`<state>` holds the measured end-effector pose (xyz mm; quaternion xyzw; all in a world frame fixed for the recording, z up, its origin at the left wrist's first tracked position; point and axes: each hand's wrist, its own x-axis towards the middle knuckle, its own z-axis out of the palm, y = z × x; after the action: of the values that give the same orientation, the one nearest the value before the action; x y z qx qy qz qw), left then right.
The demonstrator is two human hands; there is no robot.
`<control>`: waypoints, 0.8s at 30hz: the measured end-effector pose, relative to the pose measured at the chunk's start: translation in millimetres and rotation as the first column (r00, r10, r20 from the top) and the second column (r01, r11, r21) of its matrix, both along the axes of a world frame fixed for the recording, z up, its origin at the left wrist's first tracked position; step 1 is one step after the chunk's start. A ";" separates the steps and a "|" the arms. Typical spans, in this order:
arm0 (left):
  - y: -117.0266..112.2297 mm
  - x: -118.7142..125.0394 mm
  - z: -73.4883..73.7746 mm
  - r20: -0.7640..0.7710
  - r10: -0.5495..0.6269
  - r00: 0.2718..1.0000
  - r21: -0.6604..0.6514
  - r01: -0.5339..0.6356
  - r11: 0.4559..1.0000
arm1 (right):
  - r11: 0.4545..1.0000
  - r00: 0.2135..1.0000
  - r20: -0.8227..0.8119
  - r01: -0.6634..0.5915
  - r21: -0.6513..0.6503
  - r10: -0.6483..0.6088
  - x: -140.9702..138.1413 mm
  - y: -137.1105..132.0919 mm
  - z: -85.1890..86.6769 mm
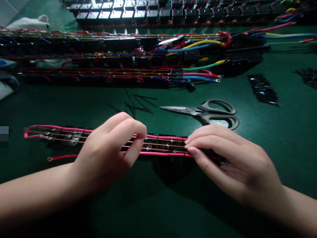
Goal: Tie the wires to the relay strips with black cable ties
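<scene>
A long black strip of switches (162,145) with pink wires and copper bars lies across the green mat in front of me. My left hand (111,150) is curled over its middle, thumb and fingers pinched on the wires. My right hand (223,155) lies on the strip's right end, fingers pressed together and pinching it. A pink wire with a ring terminal (51,159) trails out at the strip's left end.
Grey-handled scissors (205,110) lie just behind the strip. Several black cable ties (138,104) are scattered to their left. Rows of wired switch strips (119,59) fill the back. A pile of small black parts (264,89) sits at the right.
</scene>
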<state>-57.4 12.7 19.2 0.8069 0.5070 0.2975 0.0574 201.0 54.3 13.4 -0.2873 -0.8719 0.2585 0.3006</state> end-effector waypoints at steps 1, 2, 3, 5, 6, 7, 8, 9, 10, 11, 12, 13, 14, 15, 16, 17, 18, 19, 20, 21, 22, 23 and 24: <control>2.2 -2.6 0.3 -0.020 0.026 0.999 0.020 -0.026 0.999 | 1.000 1.000 0.000 -0.003 0.000 0.003 -0.1 -0.1 0.4; 4.5 -5.0 0.4 -0.028 0.047 0.998 0.024 -0.046 0.999 | 1.000 1.000 -0.002 -0.007 0.000 0.007 -0.2 -0.1 0.8; 6.7 -7.3 0.3 -0.029 0.064 0.998 0.007 -0.064 0.998 | 1.000 1.000 -0.001 -0.010 -0.001 0.010 -0.3 0.0 1.0; 10.5 -11.1 -0.1 -0.018 0.089 0.996 -0.056 -0.090 0.994 | 1.000 1.000 -0.003 -0.014 0.002 0.014 -0.3 0.0 1.2; 12.1 -12.7 -0.4 -0.010 0.101 0.995 -0.082 -0.102 0.991 | 1.000 1.000 -0.004 -0.014 0.006 0.014 -0.2 0.0 1.2; 13.4 -13.9 -0.8 -0.004 0.114 0.993 -0.102 -0.114 0.988 | 1.000 1.000 -0.007 -0.015 0.011 0.015 0.0 -0.1 1.0; 14.4 -15.0 -1.4 0.001 0.125 0.992 -0.120 -0.124 0.985 | 1.000 1.000 -0.007 -0.014 0.012 0.014 0.3 -0.1 0.7; 15.3 -15.8 -2.0 0.006 0.132 0.991 -0.137 -0.130 0.982 | 1.000 1.000 -0.007 -0.014 0.014 0.014 0.7 -0.2 0.2; 16.0 -16.4 -2.7 0.008 0.136 0.991 -0.151 -0.133 0.979 | 1.000 1.000 -0.007 -0.013 0.015 0.013 1.1 -0.3 -0.2; 16.6 -16.7 -3.5 0.008 0.138 0.990 -0.163 -0.135 0.977 | 1.000 1.000 -0.004 -0.011 0.012 0.011 1.5 -0.3 -0.7; 17.1 -16.9 -4.3 0.007 0.136 0.991 -0.167 -0.133 0.977 | 1.000 1.000 -0.002 -0.010 0.010 0.010 1.7 -0.4 -1.0; 17.5 -16.8 -5.1 0.007 0.133 0.991 -0.166 -0.130 0.977 | 1.000 1.000 -0.001 -0.010 0.010 0.010 1.8 -0.3 -1.2; 17.7 -16.5 -5.8 0.007 0.130 0.991 -0.160 -0.127 0.979 | 1.000 1.000 0.001 -0.010 0.009 0.010 1.7 -0.2 -1.2; 17.8 -16.1 -6.4 0.008 0.130 0.992 -0.157 -0.127 0.979 | 1.000 1.000 -0.001 -0.011 0.010 0.011 1.4 -0.1 -1.1; 17.8 -15.6 -6.9 0.011 0.133 0.991 -0.157 -0.129 0.979 | 1.000 1.000 -0.001 -0.013 0.010 0.013 1.0 0.1 -0.9; 17.7 -15.0 -7.2 0.018 0.138 0.990 -0.160 -0.133 0.978 | 1.000 1.000 0.002 -0.014 0.007 0.014 0.4 0.3 -0.7; 17.5 -14.4 -7.3 0.024 0.146 0.989 -0.168 -0.140 0.976 | 1.000 1.000 0.002 -0.013 0.005 0.013 -0.2 0.5 -0.4; 17.3 -13.9 -7.2 0.029 0.153 0.988 -0.176 -0.146 0.974 | 1.000 1.000 0.002 -0.010 0.003 0.010 -0.8 0.8 -0.3; 17.1 -13.5 -6.9 0.030 0.159 0.987 -0.185 -0.151 0.971 | 1.000 1.000 0.001 -0.010 0.001 0.010 -1.3 1.0 -0.2; 16.9 -13.2 -6.5 0.029 0.163 0.986 -0.194 -0.154 0.969 | 1.000 1.000 -0.001 -0.010 0.000 0.010 -1.7 1.1 -0.2; 16.7 -13.1 -5.9 0.028 0.162 0.986 -0.200 -0.153 0.968 | 1.000 1.000 -0.003 -0.009 -0.001 0.009 -1.8 1.3 -0.3; 16.4 -13.1 -5.3 0.029 0.159 0.987 -0.200 -0.150 0.968 | 1.000 1.000 -0.005 -0.009 -0.001 0.009 -1.7 1.3 -0.4; 16.1 -13.3 -4.7 0.032 0.155 0.987 -0.201 -0.145 0.969 | 1.000 1.000 -0.003 -0.010 -0.004 0.010 -1.4 1.2 -0.4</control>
<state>-70.7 28.8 14.5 0.7493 0.5922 0.2679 0.1268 199.6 55.5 13.0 -0.2833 -0.8723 0.2623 0.3002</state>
